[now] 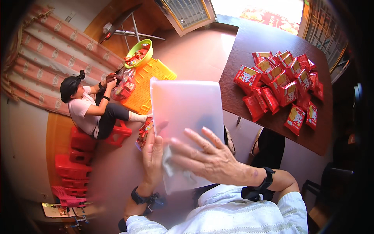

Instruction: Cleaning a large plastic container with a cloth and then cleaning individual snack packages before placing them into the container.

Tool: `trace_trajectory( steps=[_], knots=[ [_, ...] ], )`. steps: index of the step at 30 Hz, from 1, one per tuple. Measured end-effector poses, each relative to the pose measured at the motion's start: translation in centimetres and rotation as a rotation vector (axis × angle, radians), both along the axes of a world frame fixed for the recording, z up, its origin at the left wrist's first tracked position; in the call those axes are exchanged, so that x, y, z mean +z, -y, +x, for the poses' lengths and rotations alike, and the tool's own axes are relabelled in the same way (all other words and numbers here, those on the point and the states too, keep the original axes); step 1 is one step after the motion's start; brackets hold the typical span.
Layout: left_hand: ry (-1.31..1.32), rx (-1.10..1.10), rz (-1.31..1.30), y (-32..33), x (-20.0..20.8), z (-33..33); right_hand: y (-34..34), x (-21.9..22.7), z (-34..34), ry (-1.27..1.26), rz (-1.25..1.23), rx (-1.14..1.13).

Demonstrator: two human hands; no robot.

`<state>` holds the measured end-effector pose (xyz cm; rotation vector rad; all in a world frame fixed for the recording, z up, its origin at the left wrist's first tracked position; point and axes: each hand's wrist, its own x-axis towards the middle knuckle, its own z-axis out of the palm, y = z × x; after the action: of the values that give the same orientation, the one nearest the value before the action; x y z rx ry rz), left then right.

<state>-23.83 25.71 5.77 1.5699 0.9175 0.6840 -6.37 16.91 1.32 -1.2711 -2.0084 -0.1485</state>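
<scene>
A translucent white plastic box is tilted up in front of me. My left hand grips its left edge, thumb upright along the near side and fingers partly hidden behind it. Across the lower part of the box lies my right hand, its fingers spread and slightly blurred. A crumpled greyish-white cloth shows between the two hands, against the box. How far the right palm presses on the cloth is hidden.
Red snack packets lie heaped on a dark wooden table at right. At left a person sits on a red stool, handling packets beside a yellow crate and a green basin. Red stools stand by the wall.
</scene>
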Motion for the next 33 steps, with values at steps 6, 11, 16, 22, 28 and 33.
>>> trace_trajectory(
  steps=[6,11,16,22,28,33],
  knots=[
    [0.149,-0.045,0.207,1.2,-1.5,-1.0,-2.9,1.1,1.2,-0.053,0.08,-0.133],
    [0.139,-0.189,0.131,2.2,-2.1,-2.0,-4.1,2.7,2.6,-0.133,0.187,-0.24],
    [0.114,-0.27,0.165,2.2,-5.0,-4.6,-3.5,5.3,4.0,-0.551,-0.159,-0.009],
    [-0.051,-0.441,0.378,0.9,-7.8,-5.5,-2.2,0.3,3.1,-0.573,-0.406,0.279],
    [-0.339,-0.463,-0.056,2.5,-9.9,-4.6,1.1,-8.3,-1.7,-0.775,-0.528,0.3],
    [-0.036,-0.4,-0.341,4.0,-10.6,-3.3,2.4,-9.4,-2.1,-0.822,-0.567,0.345]
  ],
)
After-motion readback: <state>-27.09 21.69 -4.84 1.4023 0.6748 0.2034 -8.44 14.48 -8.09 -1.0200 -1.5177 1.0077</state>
